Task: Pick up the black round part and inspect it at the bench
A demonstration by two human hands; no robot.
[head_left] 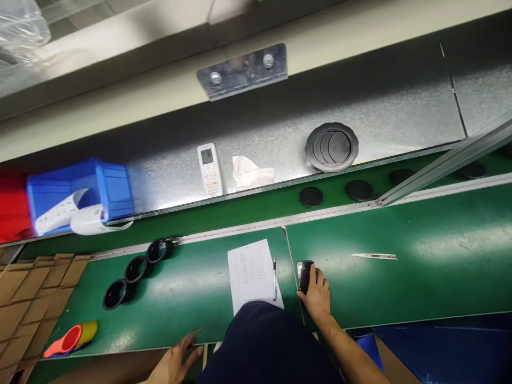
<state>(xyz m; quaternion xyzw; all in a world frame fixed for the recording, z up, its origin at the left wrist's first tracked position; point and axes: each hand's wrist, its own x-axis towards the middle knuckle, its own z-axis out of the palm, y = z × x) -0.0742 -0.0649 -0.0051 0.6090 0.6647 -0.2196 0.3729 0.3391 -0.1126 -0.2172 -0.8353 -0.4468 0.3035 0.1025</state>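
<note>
Left hand spread loose and flat, gripping nothing, at the near edge of the smooth green mat. Right hand curled over a glossy black phone, fingers on its rim, just right of the paper sheet.

Far left of the sheet: ribbed blue plastic bin, then three black rings in a slanting row. Along the sheet's right edge, a slim pen. Behind the sheet, on dull speckled metal: white oblong remote, crumpled tissue. Farther right, a round black vent cap, flat black discs, a thin metal blade.
</note>
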